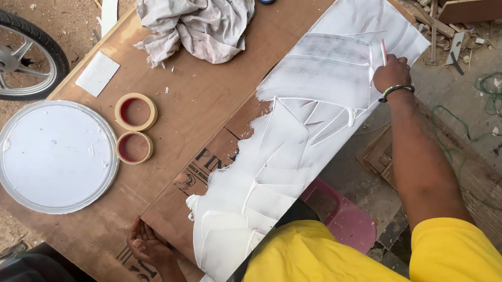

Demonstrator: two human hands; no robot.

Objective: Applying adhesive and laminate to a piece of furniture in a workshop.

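A long plywood board [295, 139] coated with white putty runs diagonally from lower left to upper right across the tabletop [165, 66]. The right hand [391, 74] grips a thin scraper [383, 52] at upper right; the left hand [146, 246], fingers loosely curled, steadies the board's lower-left corner.

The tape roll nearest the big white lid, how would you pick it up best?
Probably from straight above. The lower tape roll lies flat on the brown board with its hole facing up, so fingers can hook inside the ring and pinch its wall. It sits close beside the other roll, so use the free near side.
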